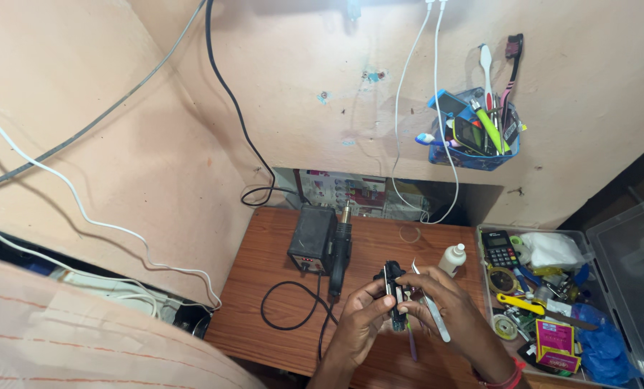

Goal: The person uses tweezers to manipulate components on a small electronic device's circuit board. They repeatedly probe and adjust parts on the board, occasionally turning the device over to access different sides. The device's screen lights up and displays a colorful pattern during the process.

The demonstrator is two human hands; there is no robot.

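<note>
Standing nearly on end, the small dark phone (392, 295) is held edge-on above the near part of the wooden table (264, 288), its long axis running from near to far and tipped slightly toward the far wall. The left hand (361, 324) wraps it from the left, fingers (379, 292) curled shut around its lower half with the thumb against the near edge. The right hand (444, 306) comes in from the right, its fingers closed on the phone's far top corner while also pinching metal tweezers (431, 306), which slant from far-left to near-right across the palm. A thin purple tool (412, 344) pokes down below the hands; which hand holds it is unclear. The phone's face is turned away and mostly covered by fingers, so details are hard to make out. Just beyond the hands sit a black hot-air station (311, 239) with its wand (341, 252), and a white bottle (452, 259) to the right. A clear parts tray (624, 238) at the right is cut off by the frame edge.
</note>
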